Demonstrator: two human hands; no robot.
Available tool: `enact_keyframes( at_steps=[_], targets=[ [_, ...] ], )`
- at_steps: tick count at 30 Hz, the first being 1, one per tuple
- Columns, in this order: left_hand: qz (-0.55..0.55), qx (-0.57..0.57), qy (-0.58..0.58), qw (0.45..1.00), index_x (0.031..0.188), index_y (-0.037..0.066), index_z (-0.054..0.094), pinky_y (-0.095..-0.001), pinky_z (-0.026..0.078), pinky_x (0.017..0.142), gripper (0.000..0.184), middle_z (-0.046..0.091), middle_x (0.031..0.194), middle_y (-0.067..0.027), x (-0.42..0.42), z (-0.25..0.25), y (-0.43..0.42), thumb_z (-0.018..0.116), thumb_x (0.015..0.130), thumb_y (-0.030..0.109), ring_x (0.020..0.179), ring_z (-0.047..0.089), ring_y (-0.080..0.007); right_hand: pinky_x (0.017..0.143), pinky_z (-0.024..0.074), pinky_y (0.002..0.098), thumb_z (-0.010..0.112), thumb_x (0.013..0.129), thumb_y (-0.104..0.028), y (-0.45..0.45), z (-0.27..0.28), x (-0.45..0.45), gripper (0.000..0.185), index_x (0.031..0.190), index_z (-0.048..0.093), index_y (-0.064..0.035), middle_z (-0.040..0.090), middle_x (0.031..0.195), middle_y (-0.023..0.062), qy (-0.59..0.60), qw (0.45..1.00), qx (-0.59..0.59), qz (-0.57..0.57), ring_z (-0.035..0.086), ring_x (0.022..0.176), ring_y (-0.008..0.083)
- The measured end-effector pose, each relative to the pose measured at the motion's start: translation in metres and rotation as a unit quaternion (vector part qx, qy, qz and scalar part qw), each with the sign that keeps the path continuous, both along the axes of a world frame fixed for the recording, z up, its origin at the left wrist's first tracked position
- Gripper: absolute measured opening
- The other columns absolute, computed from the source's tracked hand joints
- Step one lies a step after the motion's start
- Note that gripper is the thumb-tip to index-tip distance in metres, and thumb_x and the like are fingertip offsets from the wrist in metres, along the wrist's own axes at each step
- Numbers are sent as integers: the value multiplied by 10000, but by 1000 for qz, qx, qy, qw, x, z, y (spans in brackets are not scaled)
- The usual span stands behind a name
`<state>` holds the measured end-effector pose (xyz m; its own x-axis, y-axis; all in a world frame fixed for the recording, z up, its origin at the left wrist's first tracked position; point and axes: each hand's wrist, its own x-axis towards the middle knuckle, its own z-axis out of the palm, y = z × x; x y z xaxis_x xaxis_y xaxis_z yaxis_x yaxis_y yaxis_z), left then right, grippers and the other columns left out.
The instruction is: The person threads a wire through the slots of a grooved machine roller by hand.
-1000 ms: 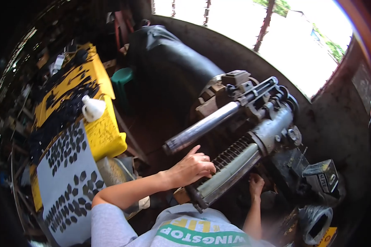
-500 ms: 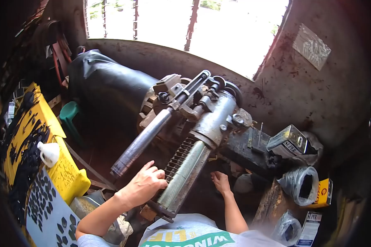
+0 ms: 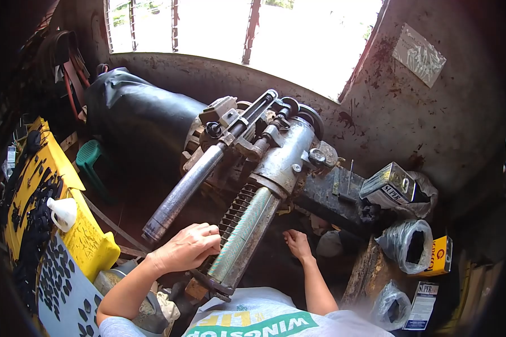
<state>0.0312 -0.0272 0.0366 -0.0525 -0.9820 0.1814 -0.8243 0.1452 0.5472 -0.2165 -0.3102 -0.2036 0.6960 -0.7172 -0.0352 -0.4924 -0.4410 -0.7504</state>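
A heavy metal machine (image 3: pixel 289 151) slants across the middle of the view. From its round housing a greenish ribbed cylinder (image 3: pixel 244 236) runs down toward my body, with a row of thin dark rungs (image 3: pixel 239 210) along its left side. My left hand (image 3: pixel 194 245) is at the lower end of those rungs, fingers bent and pressed together; what they grip, if anything, is hidden. Left of it, a smooth steel roller (image 3: pixel 185 191) ends near my knuckles. My right hand (image 3: pixel 297 245) hangs right of the cylinder, apart from it, with curled fingers whose contents I cannot make out.
Yellow sheeting (image 3: pixel 90 236) with black scraps and a white plastic jug (image 3: pixel 63 213) lies at left, above a pale board (image 3: pixel 64 286) of dark cut pieces. A green stool (image 3: pixel 90 163) stands behind. At right are a tin (image 3: pixel 389 184), plastic-wrapped rolls (image 3: pixel 405 247) and a yellow box (image 3: pixel 439 255).
The fingers of my left hand have drawn in from a more extended pose, staying beside the rungs. My right hand has barely moved. The whole view has shifted slightly.
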Motion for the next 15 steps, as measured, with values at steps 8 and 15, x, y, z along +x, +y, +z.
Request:
enact_keyframes(
  at_steps=[8,15],
  targets=[
    [-23,-53,-29,998,886,75,594,-391,459,843,157,557,940,-60,1,-14,5,686,773,17,937,564,-257,662,504,372,581,957,-160,1,13,13,230,953,677,49,667,779,194,-23,1000,8,8,669,721,303],
    [-62,-82,-182,978,961,56,630,-365,451,960,222,562,991,-46,-2,-6,5,657,742,73,1011,561,-219,661,516,318,568,972,-136,6,21,13,223,1007,696,43,683,770,126,-10,1000,15,19,658,685,188]
  ],
)
